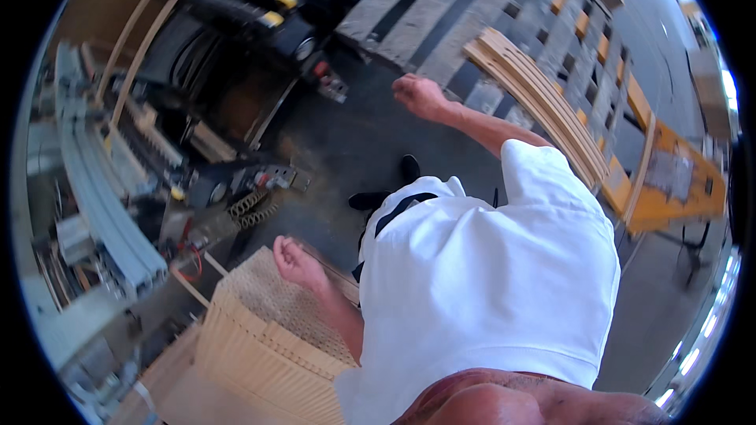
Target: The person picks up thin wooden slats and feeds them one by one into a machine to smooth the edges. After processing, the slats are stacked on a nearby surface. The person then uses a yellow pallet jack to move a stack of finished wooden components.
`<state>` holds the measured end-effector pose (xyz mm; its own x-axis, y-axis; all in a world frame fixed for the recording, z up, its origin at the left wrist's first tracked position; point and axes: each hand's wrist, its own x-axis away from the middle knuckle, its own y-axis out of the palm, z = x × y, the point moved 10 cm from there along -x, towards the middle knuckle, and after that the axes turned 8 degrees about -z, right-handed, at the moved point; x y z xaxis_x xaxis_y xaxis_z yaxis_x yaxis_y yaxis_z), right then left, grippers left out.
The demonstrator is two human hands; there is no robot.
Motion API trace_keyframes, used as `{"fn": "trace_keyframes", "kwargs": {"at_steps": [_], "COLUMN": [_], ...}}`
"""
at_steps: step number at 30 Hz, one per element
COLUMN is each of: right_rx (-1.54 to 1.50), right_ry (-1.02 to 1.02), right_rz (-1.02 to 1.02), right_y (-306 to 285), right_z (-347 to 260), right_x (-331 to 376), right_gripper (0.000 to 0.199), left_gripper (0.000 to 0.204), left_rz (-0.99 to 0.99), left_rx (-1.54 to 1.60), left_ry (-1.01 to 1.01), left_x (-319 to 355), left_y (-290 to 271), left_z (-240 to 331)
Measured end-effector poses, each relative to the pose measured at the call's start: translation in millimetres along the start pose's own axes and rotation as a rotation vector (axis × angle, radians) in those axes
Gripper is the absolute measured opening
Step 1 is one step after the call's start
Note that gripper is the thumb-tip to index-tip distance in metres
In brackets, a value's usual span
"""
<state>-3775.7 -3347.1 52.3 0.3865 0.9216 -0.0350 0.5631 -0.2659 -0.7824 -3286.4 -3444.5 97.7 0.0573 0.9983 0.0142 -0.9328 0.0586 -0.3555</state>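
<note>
While left hand (299,264) hovers by seven-o'clock wooden slats (260,338), right hand (421,97) by one-o'clock pallet (482,16), I cannot tell either grip's closure.

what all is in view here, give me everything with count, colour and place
wood stack: one, tan, lower left of centre
pallet: one, grey, upper right
strips: several, tan, on the pallet
pallet truck: one, orange, right
rails: several, grey, left
bent strips: two, tan, upper left
machinery: uncounted, mostly black, upper left
springs: two, pale, left of centre
floor: one, grey, centre
shirt: one, white, lower right of centre
shoes: two, black, centre
left hand: one, bare, by the wood stack
right hand: one, bare, near the pallet
</note>
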Motion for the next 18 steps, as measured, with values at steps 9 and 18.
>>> {"fn": "trace_keyframes", "kwargs": {"at_steps": [9,18], "right_rx": [0.602,0.618], "right_ry": [0.655,0.766], "right_rz": [0.275,0.435], "right_y": [-137.7,-139.8], "right_z": [212.0,228.2], "right_x": [226.0,309.2], "right_gripper": [0.028,0.028], "left_gripper": [0.026,0.021], "left_rz": [-0.532,-0.809], "left_rx": [-0.006,-0.146], "left_ry": [-0.201,-0.099], "left_x": [-24.0,-37.8], "left_y": [185.0,296.0], "left_z": [-6.0,27.7]}}
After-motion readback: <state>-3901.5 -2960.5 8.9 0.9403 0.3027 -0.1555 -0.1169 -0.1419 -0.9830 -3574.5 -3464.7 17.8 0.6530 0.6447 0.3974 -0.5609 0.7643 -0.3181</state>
